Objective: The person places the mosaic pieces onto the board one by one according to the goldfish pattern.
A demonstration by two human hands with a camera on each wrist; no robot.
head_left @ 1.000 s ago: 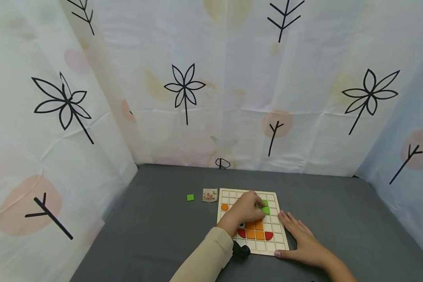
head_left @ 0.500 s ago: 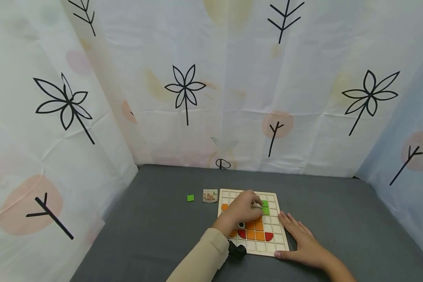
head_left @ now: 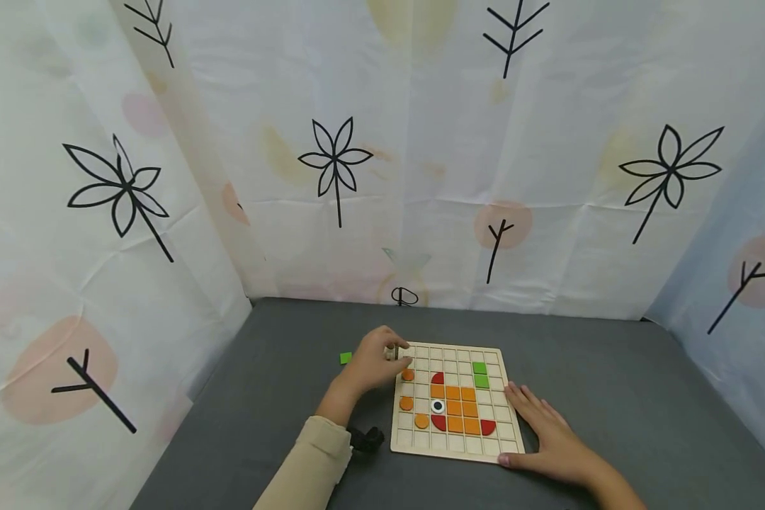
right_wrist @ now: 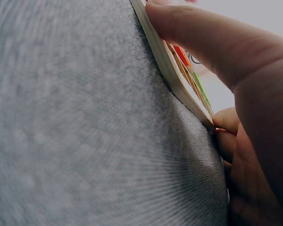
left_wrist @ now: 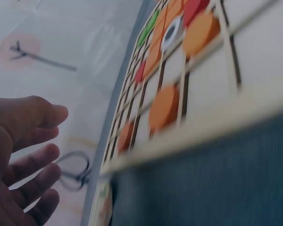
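Note:
A wooden grid board (head_left: 503, 414) lies on the grey table. On it sit orange square tiles (head_left: 462, 409), red rounded pieces (head_left: 487, 427), two green tiles (head_left: 480, 375), round orange pieces (head_left: 406, 403) and a white eye piece (head_left: 438, 406). My left hand (head_left: 375, 360) hovers at the board's far left corner, over a small patterned card (left_wrist: 104, 207) that it mostly covers. In the left wrist view its fingers are loosely bent, with nothing between them. My right hand (head_left: 551, 435) rests against the board's right edge, fingers straight and thumb at the near corner.
One loose green tile (head_left: 346, 358) lies on the table (head_left: 261, 397), just left of the left hand. Patterned white cloth (head_left: 382, 212) hangs behind the table and along both sides. A black device (head_left: 366, 439) is worn at the left wrist.
My left hand has moved left from above the board, near the green tiles, to the far left corner, uncovering the board's middle. The right hand stays in place.

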